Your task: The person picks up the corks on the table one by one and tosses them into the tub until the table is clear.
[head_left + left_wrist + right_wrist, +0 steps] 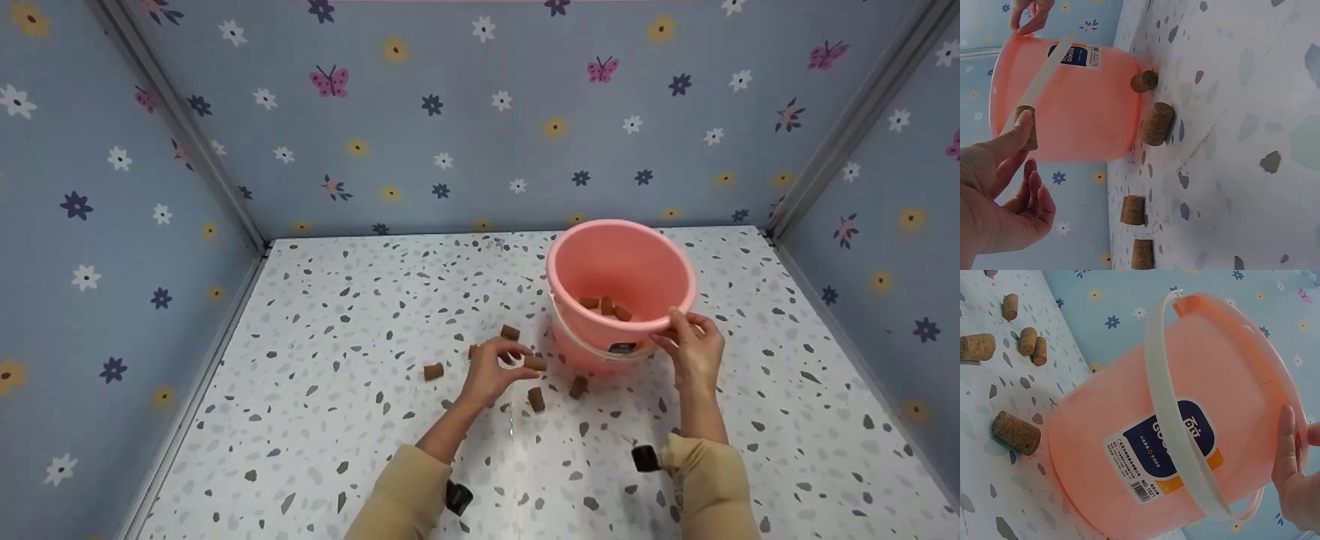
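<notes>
My left hand (489, 373) pinches a brown cork (535, 363) between thumb and finger, left of the pink bucket (622, 330). In the left wrist view that cork (1026, 128) is held upright, in front of the bucket (1086, 107). My right hand (697, 349) grips the bucket's rim at its near right side; in the right wrist view the fingers (1286, 444) lie along the rim. Several corks (607, 306) lie inside the bucket. Others lie on the speckled surface, among them one (433, 371) at the left and one (578, 386) near the bucket's base.
The white handle (1165, 394) hangs down across the bucket's label. More corks (535, 399) lie close to my left hand. A flowered wall (480, 135) stands behind the speckled surface (337, 300), with patterned side walls at left and right.
</notes>
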A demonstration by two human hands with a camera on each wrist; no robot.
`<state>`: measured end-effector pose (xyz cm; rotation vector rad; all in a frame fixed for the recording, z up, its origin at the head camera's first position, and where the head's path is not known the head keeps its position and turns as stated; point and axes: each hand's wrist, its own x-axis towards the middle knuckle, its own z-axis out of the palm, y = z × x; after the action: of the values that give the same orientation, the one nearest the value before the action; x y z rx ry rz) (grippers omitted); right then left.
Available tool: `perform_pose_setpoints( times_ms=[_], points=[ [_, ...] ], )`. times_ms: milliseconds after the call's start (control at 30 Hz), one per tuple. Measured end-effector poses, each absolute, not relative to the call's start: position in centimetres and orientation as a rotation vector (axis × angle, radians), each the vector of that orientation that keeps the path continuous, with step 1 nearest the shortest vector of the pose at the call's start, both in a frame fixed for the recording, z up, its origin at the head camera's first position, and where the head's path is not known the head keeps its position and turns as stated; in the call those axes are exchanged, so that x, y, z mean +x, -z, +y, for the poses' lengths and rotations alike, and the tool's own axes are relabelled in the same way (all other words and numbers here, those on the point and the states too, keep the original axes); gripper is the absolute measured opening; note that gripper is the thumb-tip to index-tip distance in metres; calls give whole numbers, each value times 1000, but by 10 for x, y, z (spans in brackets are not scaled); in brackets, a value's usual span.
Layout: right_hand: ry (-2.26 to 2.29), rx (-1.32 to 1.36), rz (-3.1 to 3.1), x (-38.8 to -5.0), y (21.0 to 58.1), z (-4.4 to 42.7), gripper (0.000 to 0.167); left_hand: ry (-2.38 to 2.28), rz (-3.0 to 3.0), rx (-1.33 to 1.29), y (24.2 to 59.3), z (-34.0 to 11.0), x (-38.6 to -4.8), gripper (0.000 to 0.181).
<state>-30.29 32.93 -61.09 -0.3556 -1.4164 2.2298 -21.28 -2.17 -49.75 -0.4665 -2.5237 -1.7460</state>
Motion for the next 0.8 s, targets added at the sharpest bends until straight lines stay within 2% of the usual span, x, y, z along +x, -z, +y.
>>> perform_pose_setpoints(
  times_ms=[333, 800],
  points=[
    [-2238, -311, -1386, -304, 611, 329, 43, 1690, -2480, -587, 471, -12, -221, 25],
    [-2225, -357, -1422, -303, 611, 330, 46, 1631, -2482, -692, 438, 11, -231, 28]
  ],
)
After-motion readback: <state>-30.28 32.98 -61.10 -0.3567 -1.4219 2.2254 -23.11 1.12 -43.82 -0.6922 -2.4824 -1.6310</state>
